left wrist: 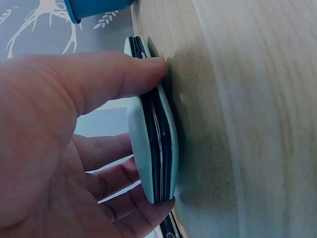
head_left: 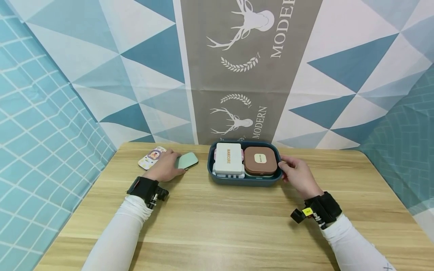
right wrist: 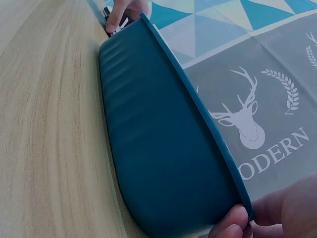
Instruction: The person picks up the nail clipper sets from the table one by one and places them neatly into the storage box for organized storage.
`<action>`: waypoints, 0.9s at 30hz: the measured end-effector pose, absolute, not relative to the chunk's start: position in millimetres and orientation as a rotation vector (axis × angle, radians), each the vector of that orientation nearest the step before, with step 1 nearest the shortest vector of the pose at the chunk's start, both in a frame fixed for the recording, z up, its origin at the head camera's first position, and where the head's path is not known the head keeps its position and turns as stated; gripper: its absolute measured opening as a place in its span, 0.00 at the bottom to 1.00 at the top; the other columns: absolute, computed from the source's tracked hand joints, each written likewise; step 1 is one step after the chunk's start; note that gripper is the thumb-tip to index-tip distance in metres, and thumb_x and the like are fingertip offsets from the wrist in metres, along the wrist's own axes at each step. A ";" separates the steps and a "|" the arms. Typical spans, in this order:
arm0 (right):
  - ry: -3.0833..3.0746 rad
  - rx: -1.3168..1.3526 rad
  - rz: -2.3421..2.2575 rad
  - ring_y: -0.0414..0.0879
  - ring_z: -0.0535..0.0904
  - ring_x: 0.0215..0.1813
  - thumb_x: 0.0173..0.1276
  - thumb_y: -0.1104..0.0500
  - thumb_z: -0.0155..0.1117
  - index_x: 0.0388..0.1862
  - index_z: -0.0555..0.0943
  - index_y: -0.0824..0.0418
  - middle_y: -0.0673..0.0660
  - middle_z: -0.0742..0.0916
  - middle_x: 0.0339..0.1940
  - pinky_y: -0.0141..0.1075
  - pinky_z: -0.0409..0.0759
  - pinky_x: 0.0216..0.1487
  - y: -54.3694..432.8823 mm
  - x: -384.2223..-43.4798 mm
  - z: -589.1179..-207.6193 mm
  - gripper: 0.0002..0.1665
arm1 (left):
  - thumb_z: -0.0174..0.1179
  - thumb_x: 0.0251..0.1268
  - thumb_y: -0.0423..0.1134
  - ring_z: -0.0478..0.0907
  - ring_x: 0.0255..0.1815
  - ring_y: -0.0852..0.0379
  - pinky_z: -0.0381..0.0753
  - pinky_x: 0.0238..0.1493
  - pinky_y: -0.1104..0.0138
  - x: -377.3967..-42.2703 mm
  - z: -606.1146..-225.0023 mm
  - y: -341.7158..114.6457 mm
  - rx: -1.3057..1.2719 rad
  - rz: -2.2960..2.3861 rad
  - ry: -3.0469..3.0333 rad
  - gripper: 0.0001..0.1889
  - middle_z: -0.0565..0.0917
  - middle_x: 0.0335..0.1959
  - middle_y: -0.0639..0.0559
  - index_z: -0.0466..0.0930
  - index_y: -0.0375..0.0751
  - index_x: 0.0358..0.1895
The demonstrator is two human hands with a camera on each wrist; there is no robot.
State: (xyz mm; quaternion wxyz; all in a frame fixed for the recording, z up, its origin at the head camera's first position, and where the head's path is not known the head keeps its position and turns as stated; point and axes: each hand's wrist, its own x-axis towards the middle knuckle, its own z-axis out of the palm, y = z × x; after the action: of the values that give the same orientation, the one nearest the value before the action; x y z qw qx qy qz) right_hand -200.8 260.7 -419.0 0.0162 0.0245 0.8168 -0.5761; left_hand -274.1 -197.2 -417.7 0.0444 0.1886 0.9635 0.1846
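Note:
At the left of the table, my left hand [head_left: 165,166] spans a slim mint-green case [head_left: 187,161] with rounded corners. Its thumb lies on the near edge and its fingertips reach the other edge; the left wrist view shows dark bands along the side of the case [left wrist: 151,144]. My right hand [head_left: 297,175] pinches the right end of a dark blue storage box [head_left: 242,181] at its rim, as the right wrist view of the box [right wrist: 153,129] also shows. In the box sit a white case marked MANICURE [head_left: 228,159] and a brown square case [head_left: 260,161].
A white case with a cartoon picture [head_left: 146,161] lies at the back left, partly hidden by my left hand. The wooden table [head_left: 217,226] meets a patterned wall covering [head_left: 234,86] at its back edge. More white and pink items show beneath the MANICURE case.

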 end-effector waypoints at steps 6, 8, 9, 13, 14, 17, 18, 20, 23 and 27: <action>2.550 0.060 -1.795 0.48 0.77 0.35 0.88 0.60 0.50 0.79 0.70 0.70 0.66 0.78 0.46 0.36 0.82 0.35 260.8 -200.9 -419.4 0.27 | 0.70 0.72 0.42 0.71 0.58 0.35 0.74 0.57 0.46 -273.7 -416.0 -196.6 0.577 0.567 2.950 0.35 0.73 0.62 0.28 0.70 0.22 0.73; 2.554 0.061 -1.794 0.48 0.77 0.35 0.88 0.60 0.50 0.78 0.70 0.70 0.66 0.79 0.45 0.35 0.82 0.34 260.7 -200.5 -419.2 0.26 | 0.70 0.72 0.42 0.71 0.58 0.35 0.74 0.57 0.46 -273.3 -415.3 -196.8 0.578 0.565 2.953 0.35 0.73 0.62 0.28 0.70 0.22 0.73; 2.556 0.061 -1.794 0.48 0.77 0.35 0.88 0.60 0.50 0.78 0.71 0.70 0.66 0.79 0.45 0.35 0.82 0.34 260.5 -200.3 -419.1 0.26 | 0.70 0.72 0.42 0.71 0.58 0.35 0.74 0.57 0.46 -273.1 -414.8 -196.8 0.576 0.565 2.955 0.35 0.73 0.62 0.28 0.70 0.22 0.73; 2.557 0.068 -1.795 0.49 0.77 0.34 0.88 0.61 0.51 0.77 0.71 0.70 0.66 0.79 0.44 0.35 0.82 0.34 260.2 -200.8 -419.4 0.25 | 0.70 0.72 0.43 0.70 0.60 0.34 0.74 0.58 0.45 -272.1 -413.4 -197.1 0.568 0.567 2.963 0.35 0.73 0.63 0.28 0.71 0.23 0.73; 2.558 0.062 -1.793 0.49 0.77 0.35 0.88 0.60 0.51 0.78 0.71 0.70 0.66 0.79 0.44 0.36 0.82 0.34 260.3 -200.8 -419.4 0.26 | 0.70 0.72 0.43 0.70 0.60 0.33 0.74 0.58 0.45 -272.0 -413.2 -197.2 0.566 0.566 2.966 0.35 0.73 0.64 0.28 0.71 0.23 0.73; 2.552 0.073 -1.794 0.49 0.77 0.35 0.88 0.60 0.51 0.78 0.71 0.70 0.65 0.78 0.44 0.36 0.82 0.35 260.0 -200.9 -419.4 0.26 | 0.70 0.72 0.44 0.69 0.62 0.32 0.73 0.59 0.44 -271.8 -412.9 -197.7 0.564 0.563 2.971 0.35 0.73 0.65 0.28 0.71 0.24 0.73; 2.552 0.074 -1.791 0.49 0.77 0.35 0.88 0.60 0.51 0.78 0.71 0.70 0.65 0.78 0.44 0.36 0.82 0.35 260.1 -200.9 -419.5 0.26 | 0.70 0.72 0.44 0.70 0.62 0.32 0.73 0.59 0.44 -271.8 -412.8 -197.9 0.564 0.562 2.973 0.35 0.72 0.65 0.28 0.71 0.24 0.73; 2.550 0.074 -1.789 0.49 0.77 0.35 0.88 0.60 0.51 0.78 0.71 0.70 0.65 0.78 0.44 0.36 0.82 0.35 260.0 -200.6 -419.3 0.26 | 0.70 0.72 0.44 0.70 0.61 0.33 0.74 0.59 0.44 -271.9 -412.7 -198.2 0.569 0.565 2.977 0.35 0.73 0.64 0.28 0.71 0.24 0.73; 2.548 0.079 -1.786 0.49 0.77 0.35 0.88 0.60 0.51 0.78 0.70 0.70 0.65 0.79 0.44 0.36 0.82 0.35 260.2 -200.7 -419.1 0.26 | 0.70 0.72 0.43 0.70 0.61 0.33 0.74 0.58 0.45 -271.7 -411.5 -198.3 0.574 0.574 2.983 0.35 0.73 0.64 0.28 0.71 0.23 0.73; 2.548 0.075 -1.785 0.49 0.77 0.35 0.88 0.60 0.50 0.78 0.70 0.70 0.65 0.79 0.43 0.37 0.82 0.35 260.5 -201.0 -419.0 0.26 | 0.70 0.72 0.43 0.70 0.60 0.34 0.74 0.57 0.46 -270.8 -408.8 -198.2 0.577 0.586 2.985 0.35 0.72 0.64 0.28 0.71 0.24 0.73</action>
State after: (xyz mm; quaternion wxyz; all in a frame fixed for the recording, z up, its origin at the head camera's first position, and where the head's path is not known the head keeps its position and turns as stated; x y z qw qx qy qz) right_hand -201.0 260.5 -419.0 0.0147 0.0242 0.8187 -0.5735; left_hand -270.8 -198.2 -408.8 0.0228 0.1864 0.9638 0.1893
